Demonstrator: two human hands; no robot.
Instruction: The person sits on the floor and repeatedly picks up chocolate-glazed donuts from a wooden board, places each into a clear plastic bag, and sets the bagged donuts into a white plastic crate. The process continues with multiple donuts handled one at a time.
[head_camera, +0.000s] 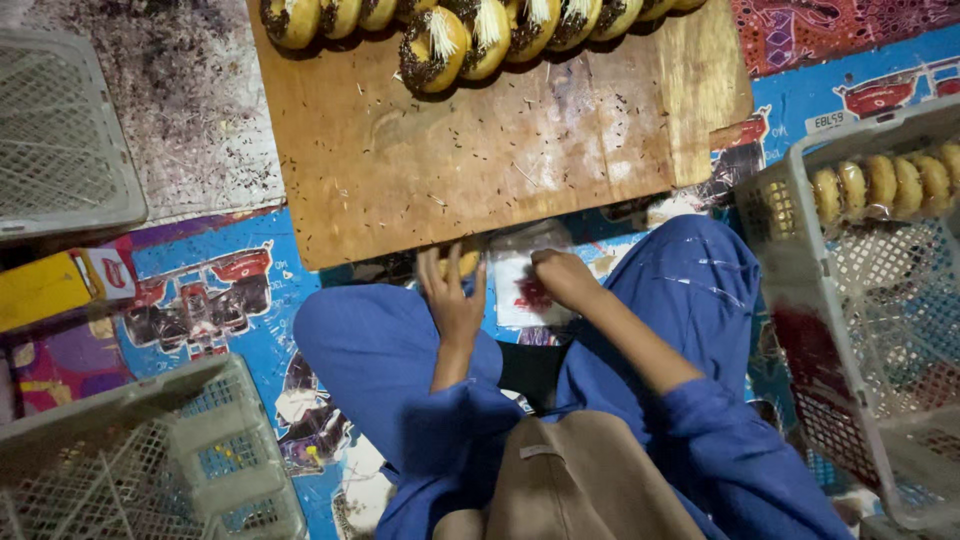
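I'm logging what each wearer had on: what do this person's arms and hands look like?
Both hands are bare: no gloves, rings or watch visible on the left hand or the right hand. The forearms are uncovered; loose blue sleeves are pushed up towards the elbows, matching the blue trousers.

Dim, warm overhead light, soft shadows, slight blur throughout.

Seated cross-legged at lower centre of frame, both forearms reaching up-frame between the knees. Left hand (452, 295) at centre, back showing, fingers extended and spread upward. Right hand (562, 278) just right of it, knuckles up, fingers curled under.
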